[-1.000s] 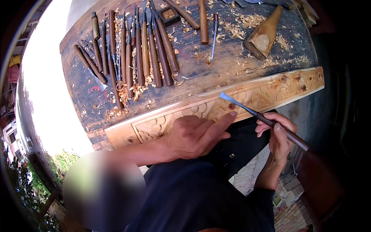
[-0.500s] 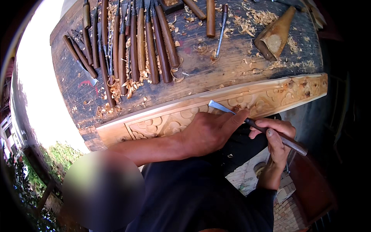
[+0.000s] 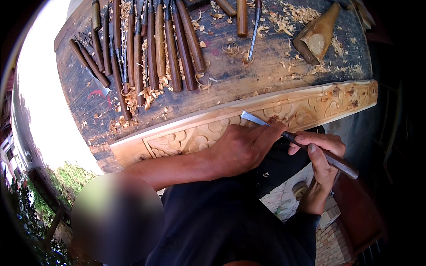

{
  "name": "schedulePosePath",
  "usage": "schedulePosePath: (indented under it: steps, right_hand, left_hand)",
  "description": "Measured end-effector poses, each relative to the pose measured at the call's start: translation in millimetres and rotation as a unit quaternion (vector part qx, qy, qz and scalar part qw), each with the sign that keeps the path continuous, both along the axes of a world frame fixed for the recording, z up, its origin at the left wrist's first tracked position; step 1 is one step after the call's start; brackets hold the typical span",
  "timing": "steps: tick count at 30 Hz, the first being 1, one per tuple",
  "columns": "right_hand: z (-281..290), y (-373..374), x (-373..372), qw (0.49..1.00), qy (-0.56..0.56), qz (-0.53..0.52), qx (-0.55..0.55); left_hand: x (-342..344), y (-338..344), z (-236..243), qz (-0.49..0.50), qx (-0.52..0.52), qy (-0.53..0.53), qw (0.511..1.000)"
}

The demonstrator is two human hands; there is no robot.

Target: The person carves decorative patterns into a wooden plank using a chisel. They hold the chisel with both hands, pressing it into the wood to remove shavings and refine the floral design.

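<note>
While the right hand (image 3: 323, 169) clasps the chisel (image 3: 290, 137), its blade (image 3: 253, 117) points forward-left past the left fingers (image 3: 271, 134), whose grip is unclear.

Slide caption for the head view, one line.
Right hand grips a chisel over a carved wooden board, left hand at the metal blade.

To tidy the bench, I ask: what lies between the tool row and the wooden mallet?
In the head view: two wooden handles, a slim tool and shavings.
</note>
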State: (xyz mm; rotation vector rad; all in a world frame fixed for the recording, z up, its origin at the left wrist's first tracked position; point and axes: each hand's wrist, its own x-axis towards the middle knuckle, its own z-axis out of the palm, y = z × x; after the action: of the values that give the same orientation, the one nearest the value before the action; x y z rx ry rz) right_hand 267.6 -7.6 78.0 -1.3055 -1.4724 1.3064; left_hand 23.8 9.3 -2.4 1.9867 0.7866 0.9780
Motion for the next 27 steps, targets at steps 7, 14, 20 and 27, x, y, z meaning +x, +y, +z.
schedulePosePath:
  steps: [7,14,20,27]
  right_hand:
    - [-12.0,-0.9,5.9,0.999,0.036,0.014,-0.005]
    - [-14.5,-1.1,7.9,0.999,0.022,0.015,-0.022]
    - [-19.6,-0.2,10.3,0.999,0.036,0.02,-0.028]
    - [-20.5,-5.8,9.8,0.998,0.058,-0.006,-0.022]
  left_hand:
    - [3.0,0.7,4.0,0.008,-0.011,0.013,1.0]
    - [4.5,-1.6,0.1,0.018,-0.008,0.015,1.0]
    - [4.6,-3.7,0.0,0.027,-0.009,0.022,0.999]
    - [1.4,-1.2,-2.0,-0.001,0.004,0.014,1.0]
